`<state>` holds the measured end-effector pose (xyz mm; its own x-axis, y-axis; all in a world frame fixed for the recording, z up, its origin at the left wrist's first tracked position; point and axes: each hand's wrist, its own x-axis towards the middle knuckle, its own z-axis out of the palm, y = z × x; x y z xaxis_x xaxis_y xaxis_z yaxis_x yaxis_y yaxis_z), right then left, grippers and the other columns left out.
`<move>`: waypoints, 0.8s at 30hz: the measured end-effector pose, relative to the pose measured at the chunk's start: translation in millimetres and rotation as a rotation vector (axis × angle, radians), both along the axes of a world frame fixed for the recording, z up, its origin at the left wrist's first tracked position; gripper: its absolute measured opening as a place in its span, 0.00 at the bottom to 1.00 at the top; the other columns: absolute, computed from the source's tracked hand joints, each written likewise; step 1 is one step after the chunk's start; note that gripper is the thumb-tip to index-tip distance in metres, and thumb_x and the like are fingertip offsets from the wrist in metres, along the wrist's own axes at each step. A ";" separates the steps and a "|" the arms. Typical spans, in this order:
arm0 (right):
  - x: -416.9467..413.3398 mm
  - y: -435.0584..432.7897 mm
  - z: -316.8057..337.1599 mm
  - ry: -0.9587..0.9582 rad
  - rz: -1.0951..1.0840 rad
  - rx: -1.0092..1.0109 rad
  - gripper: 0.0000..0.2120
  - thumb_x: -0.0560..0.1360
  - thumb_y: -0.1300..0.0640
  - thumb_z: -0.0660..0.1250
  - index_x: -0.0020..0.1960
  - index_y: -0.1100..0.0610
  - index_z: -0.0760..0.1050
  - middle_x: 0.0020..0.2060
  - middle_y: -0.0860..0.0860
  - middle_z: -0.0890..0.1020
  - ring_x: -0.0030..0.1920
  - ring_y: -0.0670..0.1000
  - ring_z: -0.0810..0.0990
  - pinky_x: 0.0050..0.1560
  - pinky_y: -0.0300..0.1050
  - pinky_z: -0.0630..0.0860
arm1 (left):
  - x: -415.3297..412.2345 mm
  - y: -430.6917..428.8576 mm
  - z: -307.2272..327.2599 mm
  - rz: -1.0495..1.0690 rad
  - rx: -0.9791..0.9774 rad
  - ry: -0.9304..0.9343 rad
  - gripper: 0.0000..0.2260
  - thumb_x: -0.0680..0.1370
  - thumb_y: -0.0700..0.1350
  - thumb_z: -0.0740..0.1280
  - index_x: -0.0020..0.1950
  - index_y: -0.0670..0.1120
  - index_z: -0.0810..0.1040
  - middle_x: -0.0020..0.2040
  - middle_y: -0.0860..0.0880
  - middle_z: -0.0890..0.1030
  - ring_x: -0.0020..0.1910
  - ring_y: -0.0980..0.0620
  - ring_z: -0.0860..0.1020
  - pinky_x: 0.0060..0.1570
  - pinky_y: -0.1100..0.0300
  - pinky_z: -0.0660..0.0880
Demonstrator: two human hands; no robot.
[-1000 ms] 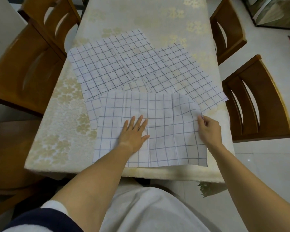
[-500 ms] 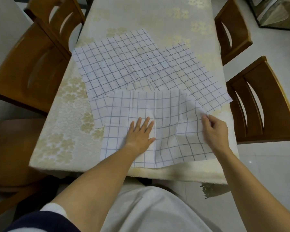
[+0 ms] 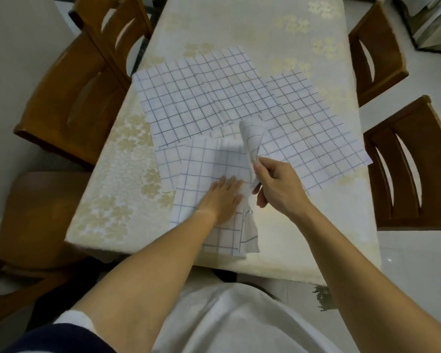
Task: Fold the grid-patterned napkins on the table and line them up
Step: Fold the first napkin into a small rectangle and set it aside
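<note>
On the table (image 3: 112,200), nearest napkin (image 3: 204,169) in front, other napkins (image 3: 201,103) behind.

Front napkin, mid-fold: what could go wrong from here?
1. The right hand pinches the front napkin by a bunched, twisted edge, so the fold may land skewed.
2. Only the left hand presses it flat, and it overlaps the unfolded napkins; a pull could drag those out of place.
3. Its near corner lies close to the front edge of the table and might slide off.
</note>
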<state>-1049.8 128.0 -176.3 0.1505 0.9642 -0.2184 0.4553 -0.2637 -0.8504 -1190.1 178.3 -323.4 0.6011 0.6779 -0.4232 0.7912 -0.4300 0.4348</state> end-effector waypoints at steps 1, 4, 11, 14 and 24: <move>-8.4 4.5 -3.3 0.002 0.000 -0.011 0.12 0.85 0.52 0.56 0.61 0.51 0.77 0.31 0.55 0.83 0.26 0.53 0.81 0.29 0.39 0.76 | -5.7 4.3 -1.3 0.045 -0.025 -0.046 0.25 0.85 0.48 0.48 0.83 0.49 0.53 0.83 0.46 0.53 0.83 0.43 0.48 0.80 0.44 0.49; -33.1 15.9 -12.8 0.019 0.001 -0.038 0.15 0.85 0.51 0.56 0.65 0.52 0.77 0.32 0.57 0.83 0.26 0.52 0.81 0.30 0.39 0.78 | -28.0 16.5 -4.3 0.319 -0.204 -0.215 0.28 0.80 0.56 0.40 0.74 0.50 0.67 0.72 0.42 0.73 0.74 0.39 0.69 0.74 0.43 0.65; -88.1 35.6 -42.9 0.078 0.067 -0.133 0.17 0.85 0.47 0.55 0.64 0.53 0.78 0.35 0.55 0.84 0.28 0.53 0.82 0.30 0.50 0.81 | -74.3 44.1 32.4 1.037 -0.791 -0.849 0.40 0.72 0.80 0.46 0.66 0.55 0.79 0.63 0.48 0.81 0.52 0.53 0.80 0.56 0.53 0.77; -92.8 41.4 -55.2 0.059 -0.031 -0.144 0.22 0.84 0.45 0.56 0.72 0.54 0.72 0.38 0.51 0.85 0.32 0.49 0.83 0.35 0.43 0.79 | -87.2 50.9 43.2 0.995 -0.843 -0.761 0.39 0.76 0.74 0.57 0.79 0.50 0.68 0.64 0.50 0.78 0.51 0.54 0.78 0.50 0.56 0.74; -40.8 32.8 -105.6 -0.260 -0.373 -0.322 0.25 0.82 0.52 0.61 0.77 0.58 0.64 0.74 0.60 0.68 0.68 0.60 0.74 0.67 0.52 0.70 | -102.2 71.5 11.5 0.648 -0.425 -0.270 0.26 0.79 0.50 0.72 0.74 0.42 0.70 0.69 0.43 0.76 0.67 0.45 0.75 0.66 0.55 0.72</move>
<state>-1090.6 160.8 -281.8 0.5568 0.7261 -0.4034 0.4653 -0.6750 -0.5726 -1292.3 249.9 -311.9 0.2631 0.7399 -0.6191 0.6709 0.3208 0.6685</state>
